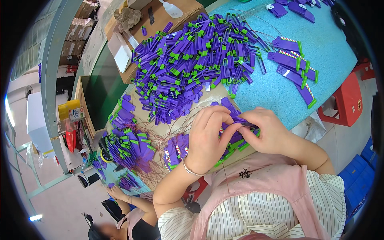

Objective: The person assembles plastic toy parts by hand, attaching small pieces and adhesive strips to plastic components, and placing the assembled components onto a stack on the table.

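My left hand (208, 134) and my right hand (266, 130) meet over the near edge of the table. Both pinch with thumb and fingers at a purple tag (232, 106), whose near part is hidden by my fingers. A thin reddish thread (225, 174) hangs below my left hand against the pink apron. Beneath my hands lie more purple tags (174, 150) with green ends and red-and-white striped edging. Just beyond them rises a large heap of purple and green clip-like loops (192, 60).
Several striped purple tags (296, 60) lie on the blue tabletop (328, 44) at right. Tangled threads (154, 136) and tag bundles (140, 150) spread to the left. A cardboard box (186, 8) stands behind. A red stool (346, 102) is at right, and a co-worker's hand (116, 193) at lower left.
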Motion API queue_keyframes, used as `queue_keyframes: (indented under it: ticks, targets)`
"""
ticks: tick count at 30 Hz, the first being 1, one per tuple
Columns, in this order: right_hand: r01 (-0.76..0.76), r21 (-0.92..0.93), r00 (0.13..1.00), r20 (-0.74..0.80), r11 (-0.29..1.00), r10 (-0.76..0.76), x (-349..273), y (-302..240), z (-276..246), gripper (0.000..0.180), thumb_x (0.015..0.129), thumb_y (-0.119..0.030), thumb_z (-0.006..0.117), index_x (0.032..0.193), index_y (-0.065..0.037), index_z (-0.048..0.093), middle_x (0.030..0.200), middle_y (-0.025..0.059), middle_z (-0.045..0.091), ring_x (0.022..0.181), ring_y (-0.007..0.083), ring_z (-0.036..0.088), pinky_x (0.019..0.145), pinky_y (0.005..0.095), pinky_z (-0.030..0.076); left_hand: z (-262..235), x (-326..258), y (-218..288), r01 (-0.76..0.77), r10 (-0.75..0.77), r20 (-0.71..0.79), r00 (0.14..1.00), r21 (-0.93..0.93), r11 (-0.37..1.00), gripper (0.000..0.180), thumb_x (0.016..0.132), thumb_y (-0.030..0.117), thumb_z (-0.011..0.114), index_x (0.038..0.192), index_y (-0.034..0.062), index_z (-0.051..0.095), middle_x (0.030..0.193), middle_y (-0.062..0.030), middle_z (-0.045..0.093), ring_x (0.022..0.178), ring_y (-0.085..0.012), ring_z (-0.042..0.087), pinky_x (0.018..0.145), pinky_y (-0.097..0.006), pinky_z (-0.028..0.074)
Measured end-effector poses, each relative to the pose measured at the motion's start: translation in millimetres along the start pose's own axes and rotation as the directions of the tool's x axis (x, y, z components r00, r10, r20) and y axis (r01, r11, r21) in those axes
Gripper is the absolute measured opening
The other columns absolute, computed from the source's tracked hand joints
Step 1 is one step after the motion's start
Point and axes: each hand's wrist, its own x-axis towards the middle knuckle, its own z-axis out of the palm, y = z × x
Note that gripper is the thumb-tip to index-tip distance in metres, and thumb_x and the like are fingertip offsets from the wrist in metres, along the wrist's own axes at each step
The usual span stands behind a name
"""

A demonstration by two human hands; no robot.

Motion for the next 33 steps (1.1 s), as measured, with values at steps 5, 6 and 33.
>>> queue_keyframes:
  ticks: [5, 6, 33]
  targets:
    - [0.05, -0.159, 0.999, 0.02, 0.986, -0.047, -0.2, 4.4, -2.3, 0.013, 0.08, -0.014, 0.065, 0.078, -0.002, 0.06, 0.065, 0.0133, 0.06, 0.06, 0.0344, 0.059, 0.056, 0.0429, 0.044, 9.5, 2.2, 3.6, 0.109, -0.126, -0.108, 0.986, -0.146, 0.983, 0.016, 0.076, 0.003, 0.076, 0.082, 0.0027, 0.061, 0.091, -0.0098, 0.065, 0.084, -0.0233, 0.063, 0.074, -0.033, 0.049]
    - [0.054, -0.158, 0.998, 0.023, 0.986, -0.051, -0.6, 3.8, -3.1, 0.013, 0.08, -0.014, 0.065, 0.078, -0.002, 0.06, 0.065, 0.0133, 0.06, 0.06, 0.0344, 0.059, 0.056, 0.0429, 0.044, 10.8, -1.1, 0.3, 0.161, -0.162, 0.013, 0.987, -0.195, 0.967, 0.014, 0.079, 0.004, 0.073, 0.084, 0.0016, 0.061, 0.088, -0.0093, 0.065, 0.08, -0.0214, 0.062, 0.072, -0.031, 0.049]
    - [-0.17, -0.72, 0.945, -0.313, 0.673, -0.097, 31.1, 85.8, -118.3, 0.028, 0.084, -0.008, 0.066, 0.111, -0.007, 0.058, 0.096, 0.0092, 0.062, 0.089, 0.025, 0.061, 0.074, 0.038, 0.046, 34.0, 46.8, -73.2, 0.0, 0.032, -0.06, 0.998, 0.469, 0.883, 0.022, 0.074, 0.006, 0.073, 0.088, 0.0032, 0.056, 0.086, -0.0135, 0.055, 0.083, -0.0325, 0.055, 0.072, -0.042, 0.046]
